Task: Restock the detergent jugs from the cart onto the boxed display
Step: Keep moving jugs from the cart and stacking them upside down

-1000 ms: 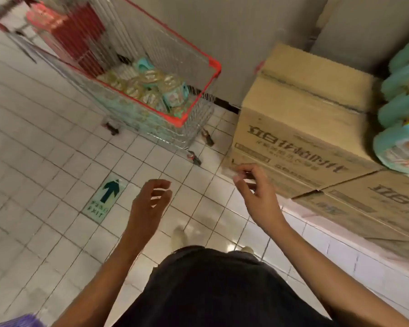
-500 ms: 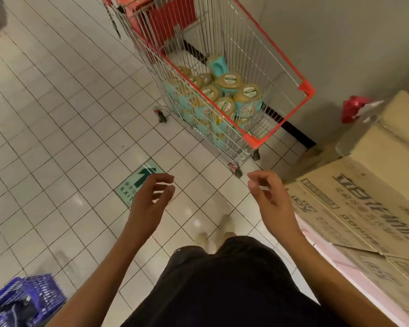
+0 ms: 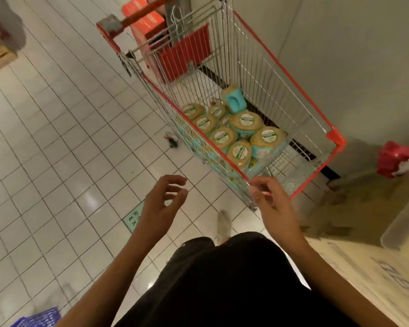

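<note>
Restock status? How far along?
Done: cannot tell; the cardboard boxes show only in part. In hand: nothing; left hand and right hand are empty, loosely curled, near the cart. Left: several jugs sit in the cart.

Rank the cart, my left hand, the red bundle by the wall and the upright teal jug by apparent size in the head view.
1. cart
2. left hand, enlarged by nearness to the camera
3. red bundle
4. teal jug; nearly the bundle's size, so that order is unsure
</note>
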`<action>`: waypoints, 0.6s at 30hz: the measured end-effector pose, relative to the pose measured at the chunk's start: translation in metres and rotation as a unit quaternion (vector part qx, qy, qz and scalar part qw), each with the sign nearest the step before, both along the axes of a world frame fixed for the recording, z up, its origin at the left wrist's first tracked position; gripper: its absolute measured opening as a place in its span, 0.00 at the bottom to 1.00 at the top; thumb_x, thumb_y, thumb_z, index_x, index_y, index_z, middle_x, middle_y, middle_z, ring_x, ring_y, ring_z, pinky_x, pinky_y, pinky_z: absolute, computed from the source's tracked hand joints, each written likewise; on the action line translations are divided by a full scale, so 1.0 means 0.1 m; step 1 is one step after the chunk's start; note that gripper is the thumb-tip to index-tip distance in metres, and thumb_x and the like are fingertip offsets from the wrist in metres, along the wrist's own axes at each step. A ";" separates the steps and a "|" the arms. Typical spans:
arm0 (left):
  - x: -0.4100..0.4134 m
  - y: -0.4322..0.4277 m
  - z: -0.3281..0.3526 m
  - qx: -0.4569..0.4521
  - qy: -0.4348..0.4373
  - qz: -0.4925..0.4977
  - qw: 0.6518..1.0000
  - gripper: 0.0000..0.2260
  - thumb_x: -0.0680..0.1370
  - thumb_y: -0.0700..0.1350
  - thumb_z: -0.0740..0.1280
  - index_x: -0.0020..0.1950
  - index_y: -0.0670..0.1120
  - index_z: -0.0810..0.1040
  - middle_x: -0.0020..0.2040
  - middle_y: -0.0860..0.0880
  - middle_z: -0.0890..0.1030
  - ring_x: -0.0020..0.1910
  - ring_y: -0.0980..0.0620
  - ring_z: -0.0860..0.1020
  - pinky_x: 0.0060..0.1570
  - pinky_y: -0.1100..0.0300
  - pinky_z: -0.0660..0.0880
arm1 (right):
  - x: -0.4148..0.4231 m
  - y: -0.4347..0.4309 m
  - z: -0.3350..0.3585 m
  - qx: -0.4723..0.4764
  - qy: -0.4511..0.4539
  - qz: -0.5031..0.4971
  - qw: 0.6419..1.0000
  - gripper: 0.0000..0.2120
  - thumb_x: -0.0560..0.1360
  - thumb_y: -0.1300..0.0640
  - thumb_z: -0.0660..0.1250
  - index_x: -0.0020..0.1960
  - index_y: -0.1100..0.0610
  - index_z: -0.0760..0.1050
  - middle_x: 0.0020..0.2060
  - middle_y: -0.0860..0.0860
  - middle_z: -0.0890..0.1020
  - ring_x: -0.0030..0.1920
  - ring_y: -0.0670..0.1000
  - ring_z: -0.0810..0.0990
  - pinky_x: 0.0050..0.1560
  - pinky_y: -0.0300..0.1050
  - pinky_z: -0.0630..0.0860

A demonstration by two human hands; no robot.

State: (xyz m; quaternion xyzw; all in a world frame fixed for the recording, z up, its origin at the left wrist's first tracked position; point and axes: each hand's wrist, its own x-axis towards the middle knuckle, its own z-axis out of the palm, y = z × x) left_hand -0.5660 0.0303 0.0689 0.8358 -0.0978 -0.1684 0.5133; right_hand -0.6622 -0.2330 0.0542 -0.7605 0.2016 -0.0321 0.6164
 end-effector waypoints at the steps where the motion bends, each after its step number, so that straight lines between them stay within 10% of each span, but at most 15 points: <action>1: 0.16 -0.03 0.00 0.001 -0.001 0.000 1.000 0.07 0.84 0.45 0.67 0.62 0.54 0.77 0.61 0.61 0.81 0.58 0.57 0.81 0.55 0.55 0.81 | 0.20 -0.05 0.01 0.001 -0.007 0.010 1.000 0.06 0.84 0.55 0.68 0.59 0.46 0.79 0.55 0.42 0.82 0.57 0.44 0.82 0.54 0.32 0.76; 18: 3.32 -0.23 -0.09 0.018 0.009 -0.106 0.994 0.08 0.84 0.42 0.69 0.61 0.52 0.79 0.59 0.57 0.83 0.56 0.55 0.82 0.53 0.69 0.77 | 3.14 0.00 -0.09 -0.027 0.017 -0.044 0.999 0.04 0.84 0.54 0.68 0.58 0.49 0.79 0.55 0.41 0.83 0.56 0.42 0.82 0.52 0.31 0.76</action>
